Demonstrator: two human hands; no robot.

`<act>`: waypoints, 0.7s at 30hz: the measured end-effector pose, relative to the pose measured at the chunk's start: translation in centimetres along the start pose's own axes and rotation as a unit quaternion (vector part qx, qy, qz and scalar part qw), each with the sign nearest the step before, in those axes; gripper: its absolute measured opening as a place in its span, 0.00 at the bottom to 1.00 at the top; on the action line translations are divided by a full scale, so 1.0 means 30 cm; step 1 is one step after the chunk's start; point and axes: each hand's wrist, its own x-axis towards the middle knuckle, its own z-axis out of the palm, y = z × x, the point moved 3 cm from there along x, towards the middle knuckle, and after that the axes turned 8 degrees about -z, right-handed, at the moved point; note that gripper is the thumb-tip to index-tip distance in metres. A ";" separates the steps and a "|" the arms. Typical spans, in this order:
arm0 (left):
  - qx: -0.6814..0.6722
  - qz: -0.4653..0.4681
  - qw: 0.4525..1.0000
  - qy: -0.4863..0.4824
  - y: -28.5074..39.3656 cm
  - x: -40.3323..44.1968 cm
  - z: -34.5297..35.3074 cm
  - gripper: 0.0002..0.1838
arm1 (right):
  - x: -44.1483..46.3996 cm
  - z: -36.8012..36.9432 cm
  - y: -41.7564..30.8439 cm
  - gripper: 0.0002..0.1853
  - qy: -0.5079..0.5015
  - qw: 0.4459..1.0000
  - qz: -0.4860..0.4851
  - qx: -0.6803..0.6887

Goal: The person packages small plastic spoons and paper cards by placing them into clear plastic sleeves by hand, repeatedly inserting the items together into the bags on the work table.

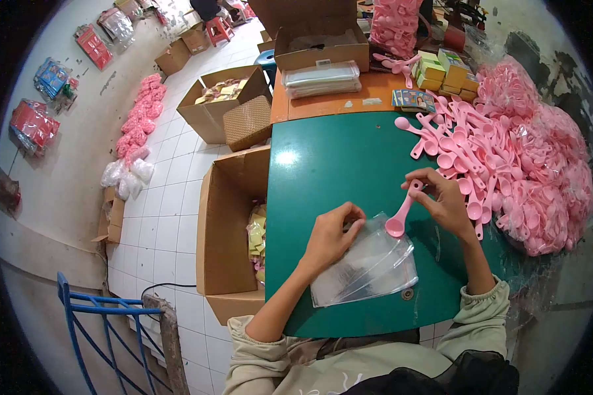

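A pink measuring spoon (397,222) hangs bowl-down from my right hand (443,201), whose thumb and fingers pinch the end of its handle. Its bowl is over the top end of several clear plastic bags (366,266), fanned out flat on the green tabletop (323,171). My left hand (336,234) is at the upper left of these bags. Its fingers are curled toward the thumb, closed at the edge of a clear plastic bag; the exact contact is hard to see. Beside my right hand spreads a large heap of pink spoons (471,148).
Plastic-wrapped bundles of pink spoons (547,178) are piled at the right edge. Small yellow-green boxes (441,69) and a stack of clear bags (321,79) lie at the back. An open carton (211,230) adjoins the table's left side. A blue metal railing (105,309) stands lower left.
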 end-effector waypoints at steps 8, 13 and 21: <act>-0.276 -0.121 0.948 -0.098 -0.047 0.020 -0.003 0.12 | -0.006 -0.006 0.003 0.11 0.073 0.995 0.015 0.059; -0.332 -0.141 0.926 -0.111 -0.051 0.023 0.009 0.15 | -0.007 0.011 -0.025 0.11 0.141 0.979 -0.011 0.145; -0.326 -0.144 0.926 -0.122 -0.026 0.020 0.007 0.18 | -0.015 0.035 -0.044 0.12 0.142 0.977 -0.028 0.156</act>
